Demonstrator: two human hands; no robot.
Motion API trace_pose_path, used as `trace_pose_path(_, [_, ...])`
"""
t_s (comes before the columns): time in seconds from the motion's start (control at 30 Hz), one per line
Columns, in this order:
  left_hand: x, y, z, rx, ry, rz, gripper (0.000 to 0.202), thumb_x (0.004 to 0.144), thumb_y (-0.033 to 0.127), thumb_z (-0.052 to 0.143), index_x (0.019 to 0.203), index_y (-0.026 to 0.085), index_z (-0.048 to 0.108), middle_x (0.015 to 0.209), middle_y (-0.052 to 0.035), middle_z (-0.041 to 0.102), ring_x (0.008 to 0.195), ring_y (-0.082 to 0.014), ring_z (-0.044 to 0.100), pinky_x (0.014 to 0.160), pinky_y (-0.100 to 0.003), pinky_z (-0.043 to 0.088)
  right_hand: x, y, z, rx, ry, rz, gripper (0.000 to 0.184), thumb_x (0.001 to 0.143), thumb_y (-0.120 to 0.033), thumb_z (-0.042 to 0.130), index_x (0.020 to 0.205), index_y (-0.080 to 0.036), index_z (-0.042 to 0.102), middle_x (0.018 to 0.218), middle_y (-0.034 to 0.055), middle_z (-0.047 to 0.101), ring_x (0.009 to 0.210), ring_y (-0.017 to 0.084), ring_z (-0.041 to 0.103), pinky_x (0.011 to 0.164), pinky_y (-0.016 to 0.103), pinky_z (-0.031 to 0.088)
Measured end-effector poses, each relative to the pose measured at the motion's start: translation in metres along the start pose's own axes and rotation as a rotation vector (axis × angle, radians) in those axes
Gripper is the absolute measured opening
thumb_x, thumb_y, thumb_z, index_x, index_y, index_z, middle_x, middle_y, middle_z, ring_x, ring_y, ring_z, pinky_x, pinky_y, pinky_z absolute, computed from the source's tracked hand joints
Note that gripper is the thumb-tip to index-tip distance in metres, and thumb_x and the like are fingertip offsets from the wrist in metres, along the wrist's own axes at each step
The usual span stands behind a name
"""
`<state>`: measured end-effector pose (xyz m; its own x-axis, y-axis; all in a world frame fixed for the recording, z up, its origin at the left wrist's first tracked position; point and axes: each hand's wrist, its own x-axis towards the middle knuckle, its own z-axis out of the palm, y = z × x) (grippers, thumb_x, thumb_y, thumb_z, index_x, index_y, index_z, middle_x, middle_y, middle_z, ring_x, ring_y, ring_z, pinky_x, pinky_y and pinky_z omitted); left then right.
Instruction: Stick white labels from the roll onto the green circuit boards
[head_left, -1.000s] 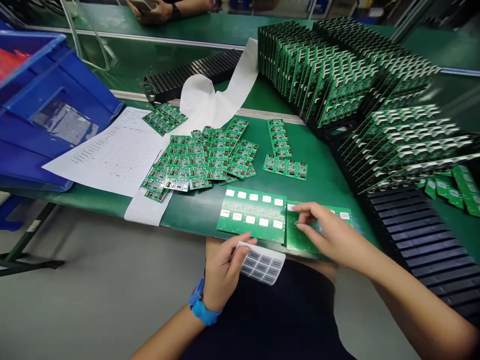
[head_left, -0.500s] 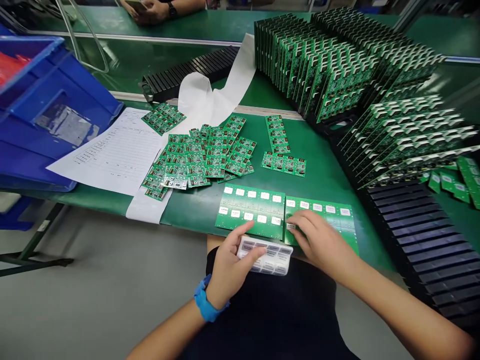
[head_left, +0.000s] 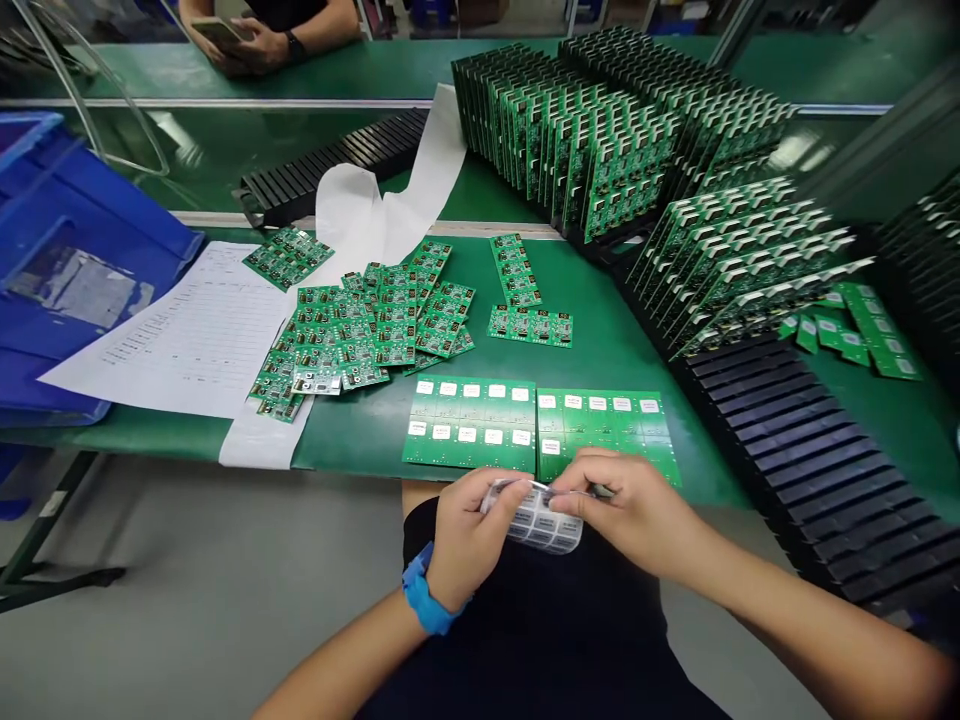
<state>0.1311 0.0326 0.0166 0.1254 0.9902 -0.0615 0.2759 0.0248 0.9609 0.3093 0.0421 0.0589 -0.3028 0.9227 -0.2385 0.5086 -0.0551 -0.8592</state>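
Note:
My left hand (head_left: 472, 525) is closed around a sheet of small white printed labels (head_left: 544, 528), thumb on its face. At the sheet's upper edge, my right hand (head_left: 619, 505) pinches with thumb and forefinger; whether a single label has come loose there is too small to tell. Just beyond the hands, two green circuit-board panels lie side by side on the bench. The left panel (head_left: 472, 405) carries two rows of white labels. The right panel (head_left: 600, 432) has a full far row and one label at the left of its near row.
A pile of circuit boards (head_left: 352, 330) and printed paper (head_left: 187, 330) lie left, beside a blue bin (head_left: 82, 250). Black slotted racks (head_left: 810, 470) run along the right, holding upright boards (head_left: 630, 150). Across the bench, another person's hands (head_left: 255, 45) hold a phone.
My right hand has moved from the right panel back to the label sheet, leaving a label at the near row's left end. The view has shifted slightly right.

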Motion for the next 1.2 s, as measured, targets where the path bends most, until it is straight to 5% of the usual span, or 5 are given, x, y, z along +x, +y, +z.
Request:
trace_pose_path(0.27, [0.002,0.0,0.01,0.076,0.026,0.093,0.017,0.084,0.028,0.056,0.085,0.02,0.071,0.075,-0.0027,0.069,0.067,-0.0149,0.062,0.06,-0.023,0.047,-0.013,0.007,-0.014,-0.044,0.046,-0.019,0.015,0.08,-0.03,0.058,0.093,-0.023,0.06,0.082,0.002,0.058,0.072,0.013,0.057,0.06,0.026,0.049])
trace_pose_path(0.8, [0.005,0.01,0.024,0.109,0.16,-0.082,0.03,0.081,0.036,0.058,0.058,0.016,0.057,0.051,0.0042,0.051,0.049,-0.0087,0.048,0.046,-0.018,0.038,-0.021,0.033,-0.014,-0.496,0.217,-0.661,0.029,0.083,-0.011,0.049,0.107,-0.023,0.06,0.084,0.005,0.065,0.081,0.019,0.056,0.07,0.036,0.047])
trace_pose_path(0.97, [0.004,0.004,0.016,0.107,0.126,-0.07,0.025,0.085,0.035,0.052,0.07,0.017,0.063,0.056,0.0022,0.057,0.052,-0.0105,0.053,0.048,-0.019,0.04,-0.011,0.025,-0.032,-0.289,0.261,-0.346,0.012,0.084,-0.019,0.05,0.083,-0.023,0.062,0.078,0.0026,0.063,0.076,0.016,0.057,0.07,0.032,0.046])
trace_pose_path(1.07, [0.003,0.003,0.01,0.149,-0.065,0.026,0.021,0.084,0.032,0.054,0.072,0.018,0.064,0.069,-0.0011,0.066,0.063,-0.0135,0.061,0.057,-0.022,0.046,0.004,0.029,-0.045,-0.309,0.164,0.019,0.018,0.084,-0.029,0.05,0.07,-0.021,0.059,0.074,0.0021,0.061,0.072,0.016,0.056,0.066,0.031,0.045])
trace_pose_path(1.2, [0.002,0.005,0.01,0.217,-0.33,0.163,0.016,0.083,0.031,0.057,0.075,0.02,0.066,0.112,-0.0028,0.066,0.091,-0.0189,0.065,0.078,-0.026,0.049,0.02,0.037,-0.046,-0.364,-0.002,0.145,0.019,0.081,-0.032,0.05,0.07,-0.02,0.06,0.072,0.0015,0.059,0.067,0.016,0.054,0.06,0.029,0.041])
